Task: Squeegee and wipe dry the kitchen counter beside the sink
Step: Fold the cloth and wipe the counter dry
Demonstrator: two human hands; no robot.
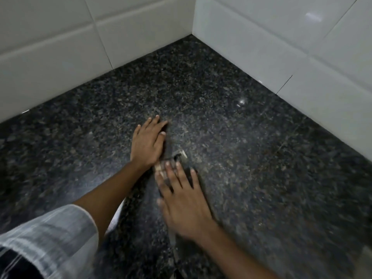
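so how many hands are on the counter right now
2. The left hand lies flat with straight fingers mid-counter. The right hand is just nearer, fingers spread over a small dark object too blurred to identify.

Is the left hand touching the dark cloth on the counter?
Touching. The head view shows the left hand flat, fingers straight, pressing on the dark cloth.

Table point(231, 137): polished dark speckled stone, glossy. Wall tiles point(281, 37): white, smooth, glazed. Sleeve point(60, 238): striped woven cloth, matt.
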